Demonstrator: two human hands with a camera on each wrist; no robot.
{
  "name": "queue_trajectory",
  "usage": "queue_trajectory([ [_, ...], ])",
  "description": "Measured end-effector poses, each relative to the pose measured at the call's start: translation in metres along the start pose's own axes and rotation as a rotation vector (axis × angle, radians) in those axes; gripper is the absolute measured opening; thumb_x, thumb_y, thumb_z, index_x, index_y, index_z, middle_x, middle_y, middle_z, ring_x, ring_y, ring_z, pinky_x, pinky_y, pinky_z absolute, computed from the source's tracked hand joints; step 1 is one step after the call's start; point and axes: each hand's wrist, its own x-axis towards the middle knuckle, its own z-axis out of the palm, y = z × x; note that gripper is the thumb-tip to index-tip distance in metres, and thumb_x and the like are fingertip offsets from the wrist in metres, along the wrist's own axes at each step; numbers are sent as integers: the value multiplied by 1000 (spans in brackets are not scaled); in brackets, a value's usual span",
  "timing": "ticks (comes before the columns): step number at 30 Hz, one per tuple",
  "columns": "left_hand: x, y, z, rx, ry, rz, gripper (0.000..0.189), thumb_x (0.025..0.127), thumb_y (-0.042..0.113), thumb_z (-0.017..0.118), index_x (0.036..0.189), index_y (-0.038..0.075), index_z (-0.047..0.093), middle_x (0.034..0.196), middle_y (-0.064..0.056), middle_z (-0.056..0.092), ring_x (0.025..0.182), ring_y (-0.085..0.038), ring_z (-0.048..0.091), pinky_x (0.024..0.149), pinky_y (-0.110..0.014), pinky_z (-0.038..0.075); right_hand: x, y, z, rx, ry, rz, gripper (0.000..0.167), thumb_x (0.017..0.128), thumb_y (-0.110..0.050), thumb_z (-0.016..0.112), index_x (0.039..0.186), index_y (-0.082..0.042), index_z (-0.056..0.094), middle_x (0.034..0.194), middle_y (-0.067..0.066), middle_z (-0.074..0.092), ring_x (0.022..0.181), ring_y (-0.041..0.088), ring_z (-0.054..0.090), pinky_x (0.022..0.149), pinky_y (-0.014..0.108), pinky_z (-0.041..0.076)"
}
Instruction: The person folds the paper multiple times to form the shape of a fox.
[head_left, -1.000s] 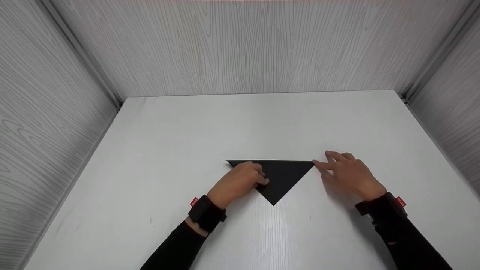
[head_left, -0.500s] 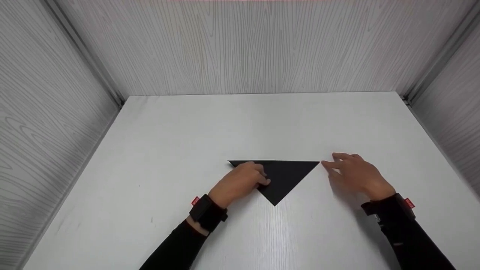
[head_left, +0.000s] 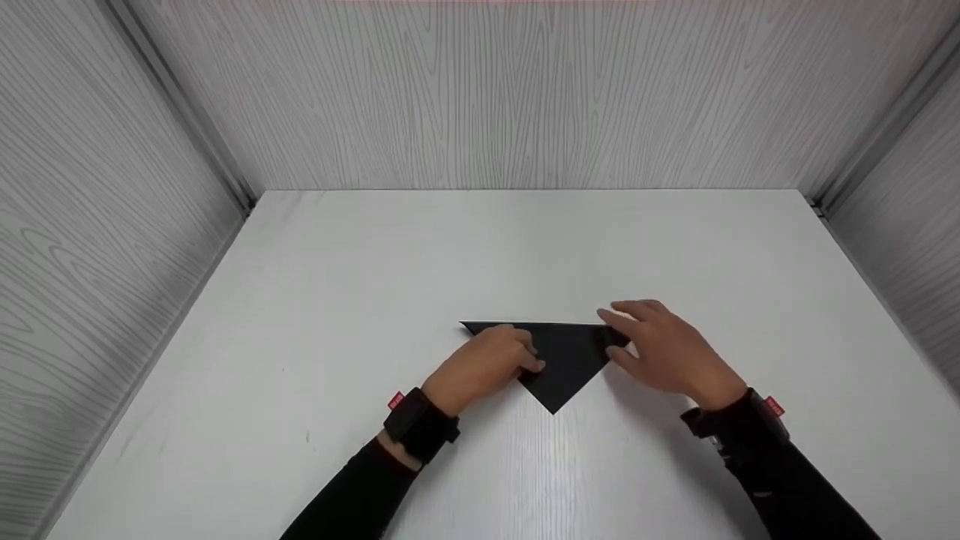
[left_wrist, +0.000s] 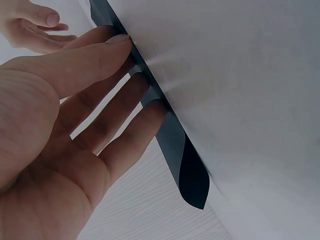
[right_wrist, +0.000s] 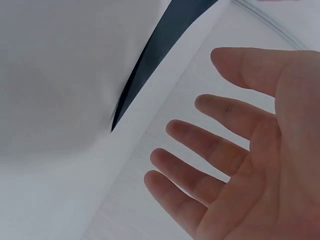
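Observation:
A black sheet of paper, folded into a triangle, lies on the white table with its long edge away from me and one corner towards me. My left hand presses its left part with the fingertips. In the left wrist view the paper curls up at its free end beyond the fingers. My right hand hovers over the right corner, hiding its tip. Spread fingers and thumb of the right hand stand apart from the paper in the right wrist view.
The white tabletop runs back to a grey wood-grained panel. Similar panels close off the left side and the right side.
My right hand first slid right off the paper's right corner, then came back left and over it. My left hand stays on the paper, which lies about where it was.

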Motion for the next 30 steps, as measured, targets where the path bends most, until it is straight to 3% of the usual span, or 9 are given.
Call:
queue_trajectory([
  [4,1,1,0,-6,-12,-9,35,94,-10,72,120,12,82,114,-7,76,108,-20,72,95,-29,56,9,-17,12,-12,-66,-63,55,100,-23,75,148,-2,61,149,22,57,136,42,53,106,56,51],
  [10,2,2,1,-19,2,2,36,94,-11,71,119,12,82,112,-7,77,107,-19,72,94,-28,56,12,-23,23,-32,-125,-67,58,100,-28,75,148,2,60,148,18,56,134,41,51,101,55,53],
  [18,3,2,-1,-1,-5,15,36,95,-10,70,120,12,82,112,-6,77,106,-19,72,94,-29,56,11,-23,26,-43,-106,-90,58,100,-30,75,145,3,62,144,17,57,128,41,53,95,52,57],
  [25,4,1,-1,72,-1,39,37,93,-10,72,119,13,82,109,-4,77,104,-15,72,92,-26,56,11,-25,26,-54,-132,-71,60,102,-33,73,148,3,59,147,16,54,131,41,51,96,51,56],
  [30,3,1,1,90,13,6,35,94,-6,74,121,15,82,111,-2,76,107,-16,70,95,-28,55,12,-27,28,-64,-132,-77,59,101,-32,73,147,3,60,144,17,56,129,42,52,95,52,56],
])
